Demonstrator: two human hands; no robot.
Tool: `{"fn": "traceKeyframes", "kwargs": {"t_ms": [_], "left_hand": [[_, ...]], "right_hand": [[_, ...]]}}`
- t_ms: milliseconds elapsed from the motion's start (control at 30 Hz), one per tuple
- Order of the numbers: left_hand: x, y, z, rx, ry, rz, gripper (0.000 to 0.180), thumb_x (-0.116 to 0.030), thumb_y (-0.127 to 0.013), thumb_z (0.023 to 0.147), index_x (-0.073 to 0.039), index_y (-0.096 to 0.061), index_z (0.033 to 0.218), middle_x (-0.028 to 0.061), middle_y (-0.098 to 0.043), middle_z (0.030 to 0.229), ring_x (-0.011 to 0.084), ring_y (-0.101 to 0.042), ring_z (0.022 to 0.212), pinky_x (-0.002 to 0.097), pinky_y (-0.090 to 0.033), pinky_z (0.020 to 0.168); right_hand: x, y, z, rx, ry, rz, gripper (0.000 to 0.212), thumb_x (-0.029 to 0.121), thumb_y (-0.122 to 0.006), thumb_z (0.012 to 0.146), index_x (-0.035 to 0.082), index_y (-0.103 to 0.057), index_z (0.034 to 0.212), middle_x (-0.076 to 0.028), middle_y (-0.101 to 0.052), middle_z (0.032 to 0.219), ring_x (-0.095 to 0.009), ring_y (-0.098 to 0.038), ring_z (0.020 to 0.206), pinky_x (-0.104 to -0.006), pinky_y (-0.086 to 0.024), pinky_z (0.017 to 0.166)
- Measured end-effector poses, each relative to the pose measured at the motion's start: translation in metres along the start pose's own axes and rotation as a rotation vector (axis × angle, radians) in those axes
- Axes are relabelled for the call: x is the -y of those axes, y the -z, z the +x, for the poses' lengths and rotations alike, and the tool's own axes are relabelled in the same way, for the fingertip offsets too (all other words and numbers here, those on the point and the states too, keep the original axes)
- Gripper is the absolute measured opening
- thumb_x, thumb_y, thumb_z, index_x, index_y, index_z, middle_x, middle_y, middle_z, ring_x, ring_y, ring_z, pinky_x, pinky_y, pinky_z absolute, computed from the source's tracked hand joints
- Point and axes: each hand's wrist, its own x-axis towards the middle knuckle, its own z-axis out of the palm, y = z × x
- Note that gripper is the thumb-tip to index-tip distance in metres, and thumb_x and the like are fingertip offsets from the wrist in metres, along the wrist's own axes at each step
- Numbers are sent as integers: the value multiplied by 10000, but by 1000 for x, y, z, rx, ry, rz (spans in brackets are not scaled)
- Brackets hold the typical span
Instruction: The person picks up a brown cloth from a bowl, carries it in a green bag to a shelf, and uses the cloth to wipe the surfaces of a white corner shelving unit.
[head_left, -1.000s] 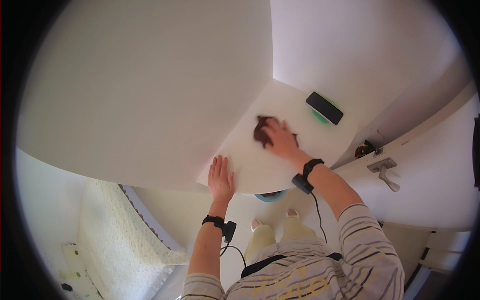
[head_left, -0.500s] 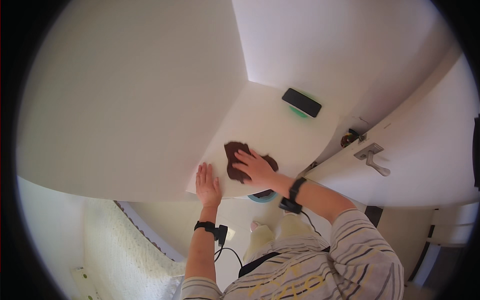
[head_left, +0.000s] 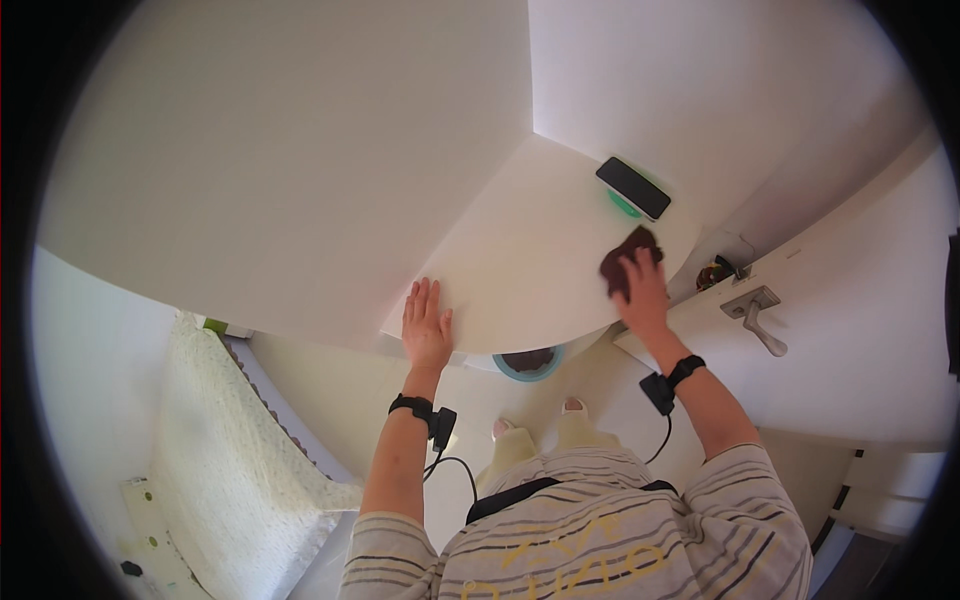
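Note:
Under the fingers of my right hand [head_left: 642,290] is a dark brown cloth [head_left: 625,262], bunched on the right part of the white tabletop [head_left: 530,250]. The hand grips and presses the cloth from above, fingers slightly bent. My left hand [head_left: 427,325] lies at the tabletop's front left corner, palm down with fingers stretched out, holding nothing. Just beyond the cloth, a black phone [head_left: 634,188] rests over a green object [head_left: 623,204], mostly hidden beneath it.
White walls [head_left: 330,150] meet the tabletop at the back and left. A white door with a metal handle [head_left: 763,325] stands at the right. Beneath the front edge is a light blue basin [head_left: 530,374] with something dark inside. A pale fabric-covered piece [head_left: 235,450] stands lower left.
My right hand has moved the brown cloth from the front middle to the right, near the phone; the cloth is now more bunched. My left hand stays at the front left corner.

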Motion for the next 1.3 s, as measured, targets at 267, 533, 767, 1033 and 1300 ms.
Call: {"fn": "traceKeyframes", "kwargs": {"t_ms": [267,533,767,1033,1300], "left_hand": [[6,3,1,12,61,24,523,-251,-533,903,-78,-419,1383,113,-387,1449,295,-315,1364,418,-262,1124],[17,17,-18,35,124,-586,414,-218,-426,960,-7,-478,1312,182,-461,1376,361,-340,1342,444,-225,1134],[26,79,-65,16,99,-546,470,-132,-550,898,-16,-441,1340,189,-437,1389,379,-378,1302,428,-321,1080],[67,196,-94,-53,-14,-421,536,-122,-631,860,-64,-437,1356,144,-459,1366,347,-459,1215,404,-410,1001],[44,253,-64,-168,-64,-442,508,-80,-636,848,-70,-466,1326,138,-479,1343,345,-501,1168,390,-450,950]], "right_hand": [[156,-21,-13,236,399,242,608,215,-729,667,94,-547,1234,-224,-394,1392,-364,-334,1336,-514,-243,1106],[264,-79,-11,363,575,151,645,181,-724,717,85,-481,1306,-183,-381,1413,-336,-287,1363,-499,-190,1136],[298,-112,9,331,660,393,444,66,-602,766,57,-544,1207,-146,-544,1242,-297,-492,1196,-433,-386,1029],[347,43,123,414,-176,1479,426,23,-526,765,-3,-520,1190,-92,-635,991,-188,-614,913,-330,-519,787],[483,170,239,-748,573,912,599,74,-581,835,-16,-340,1376,-194,-461,1338,-306,-479,1209,-372,-389,1002]]}}
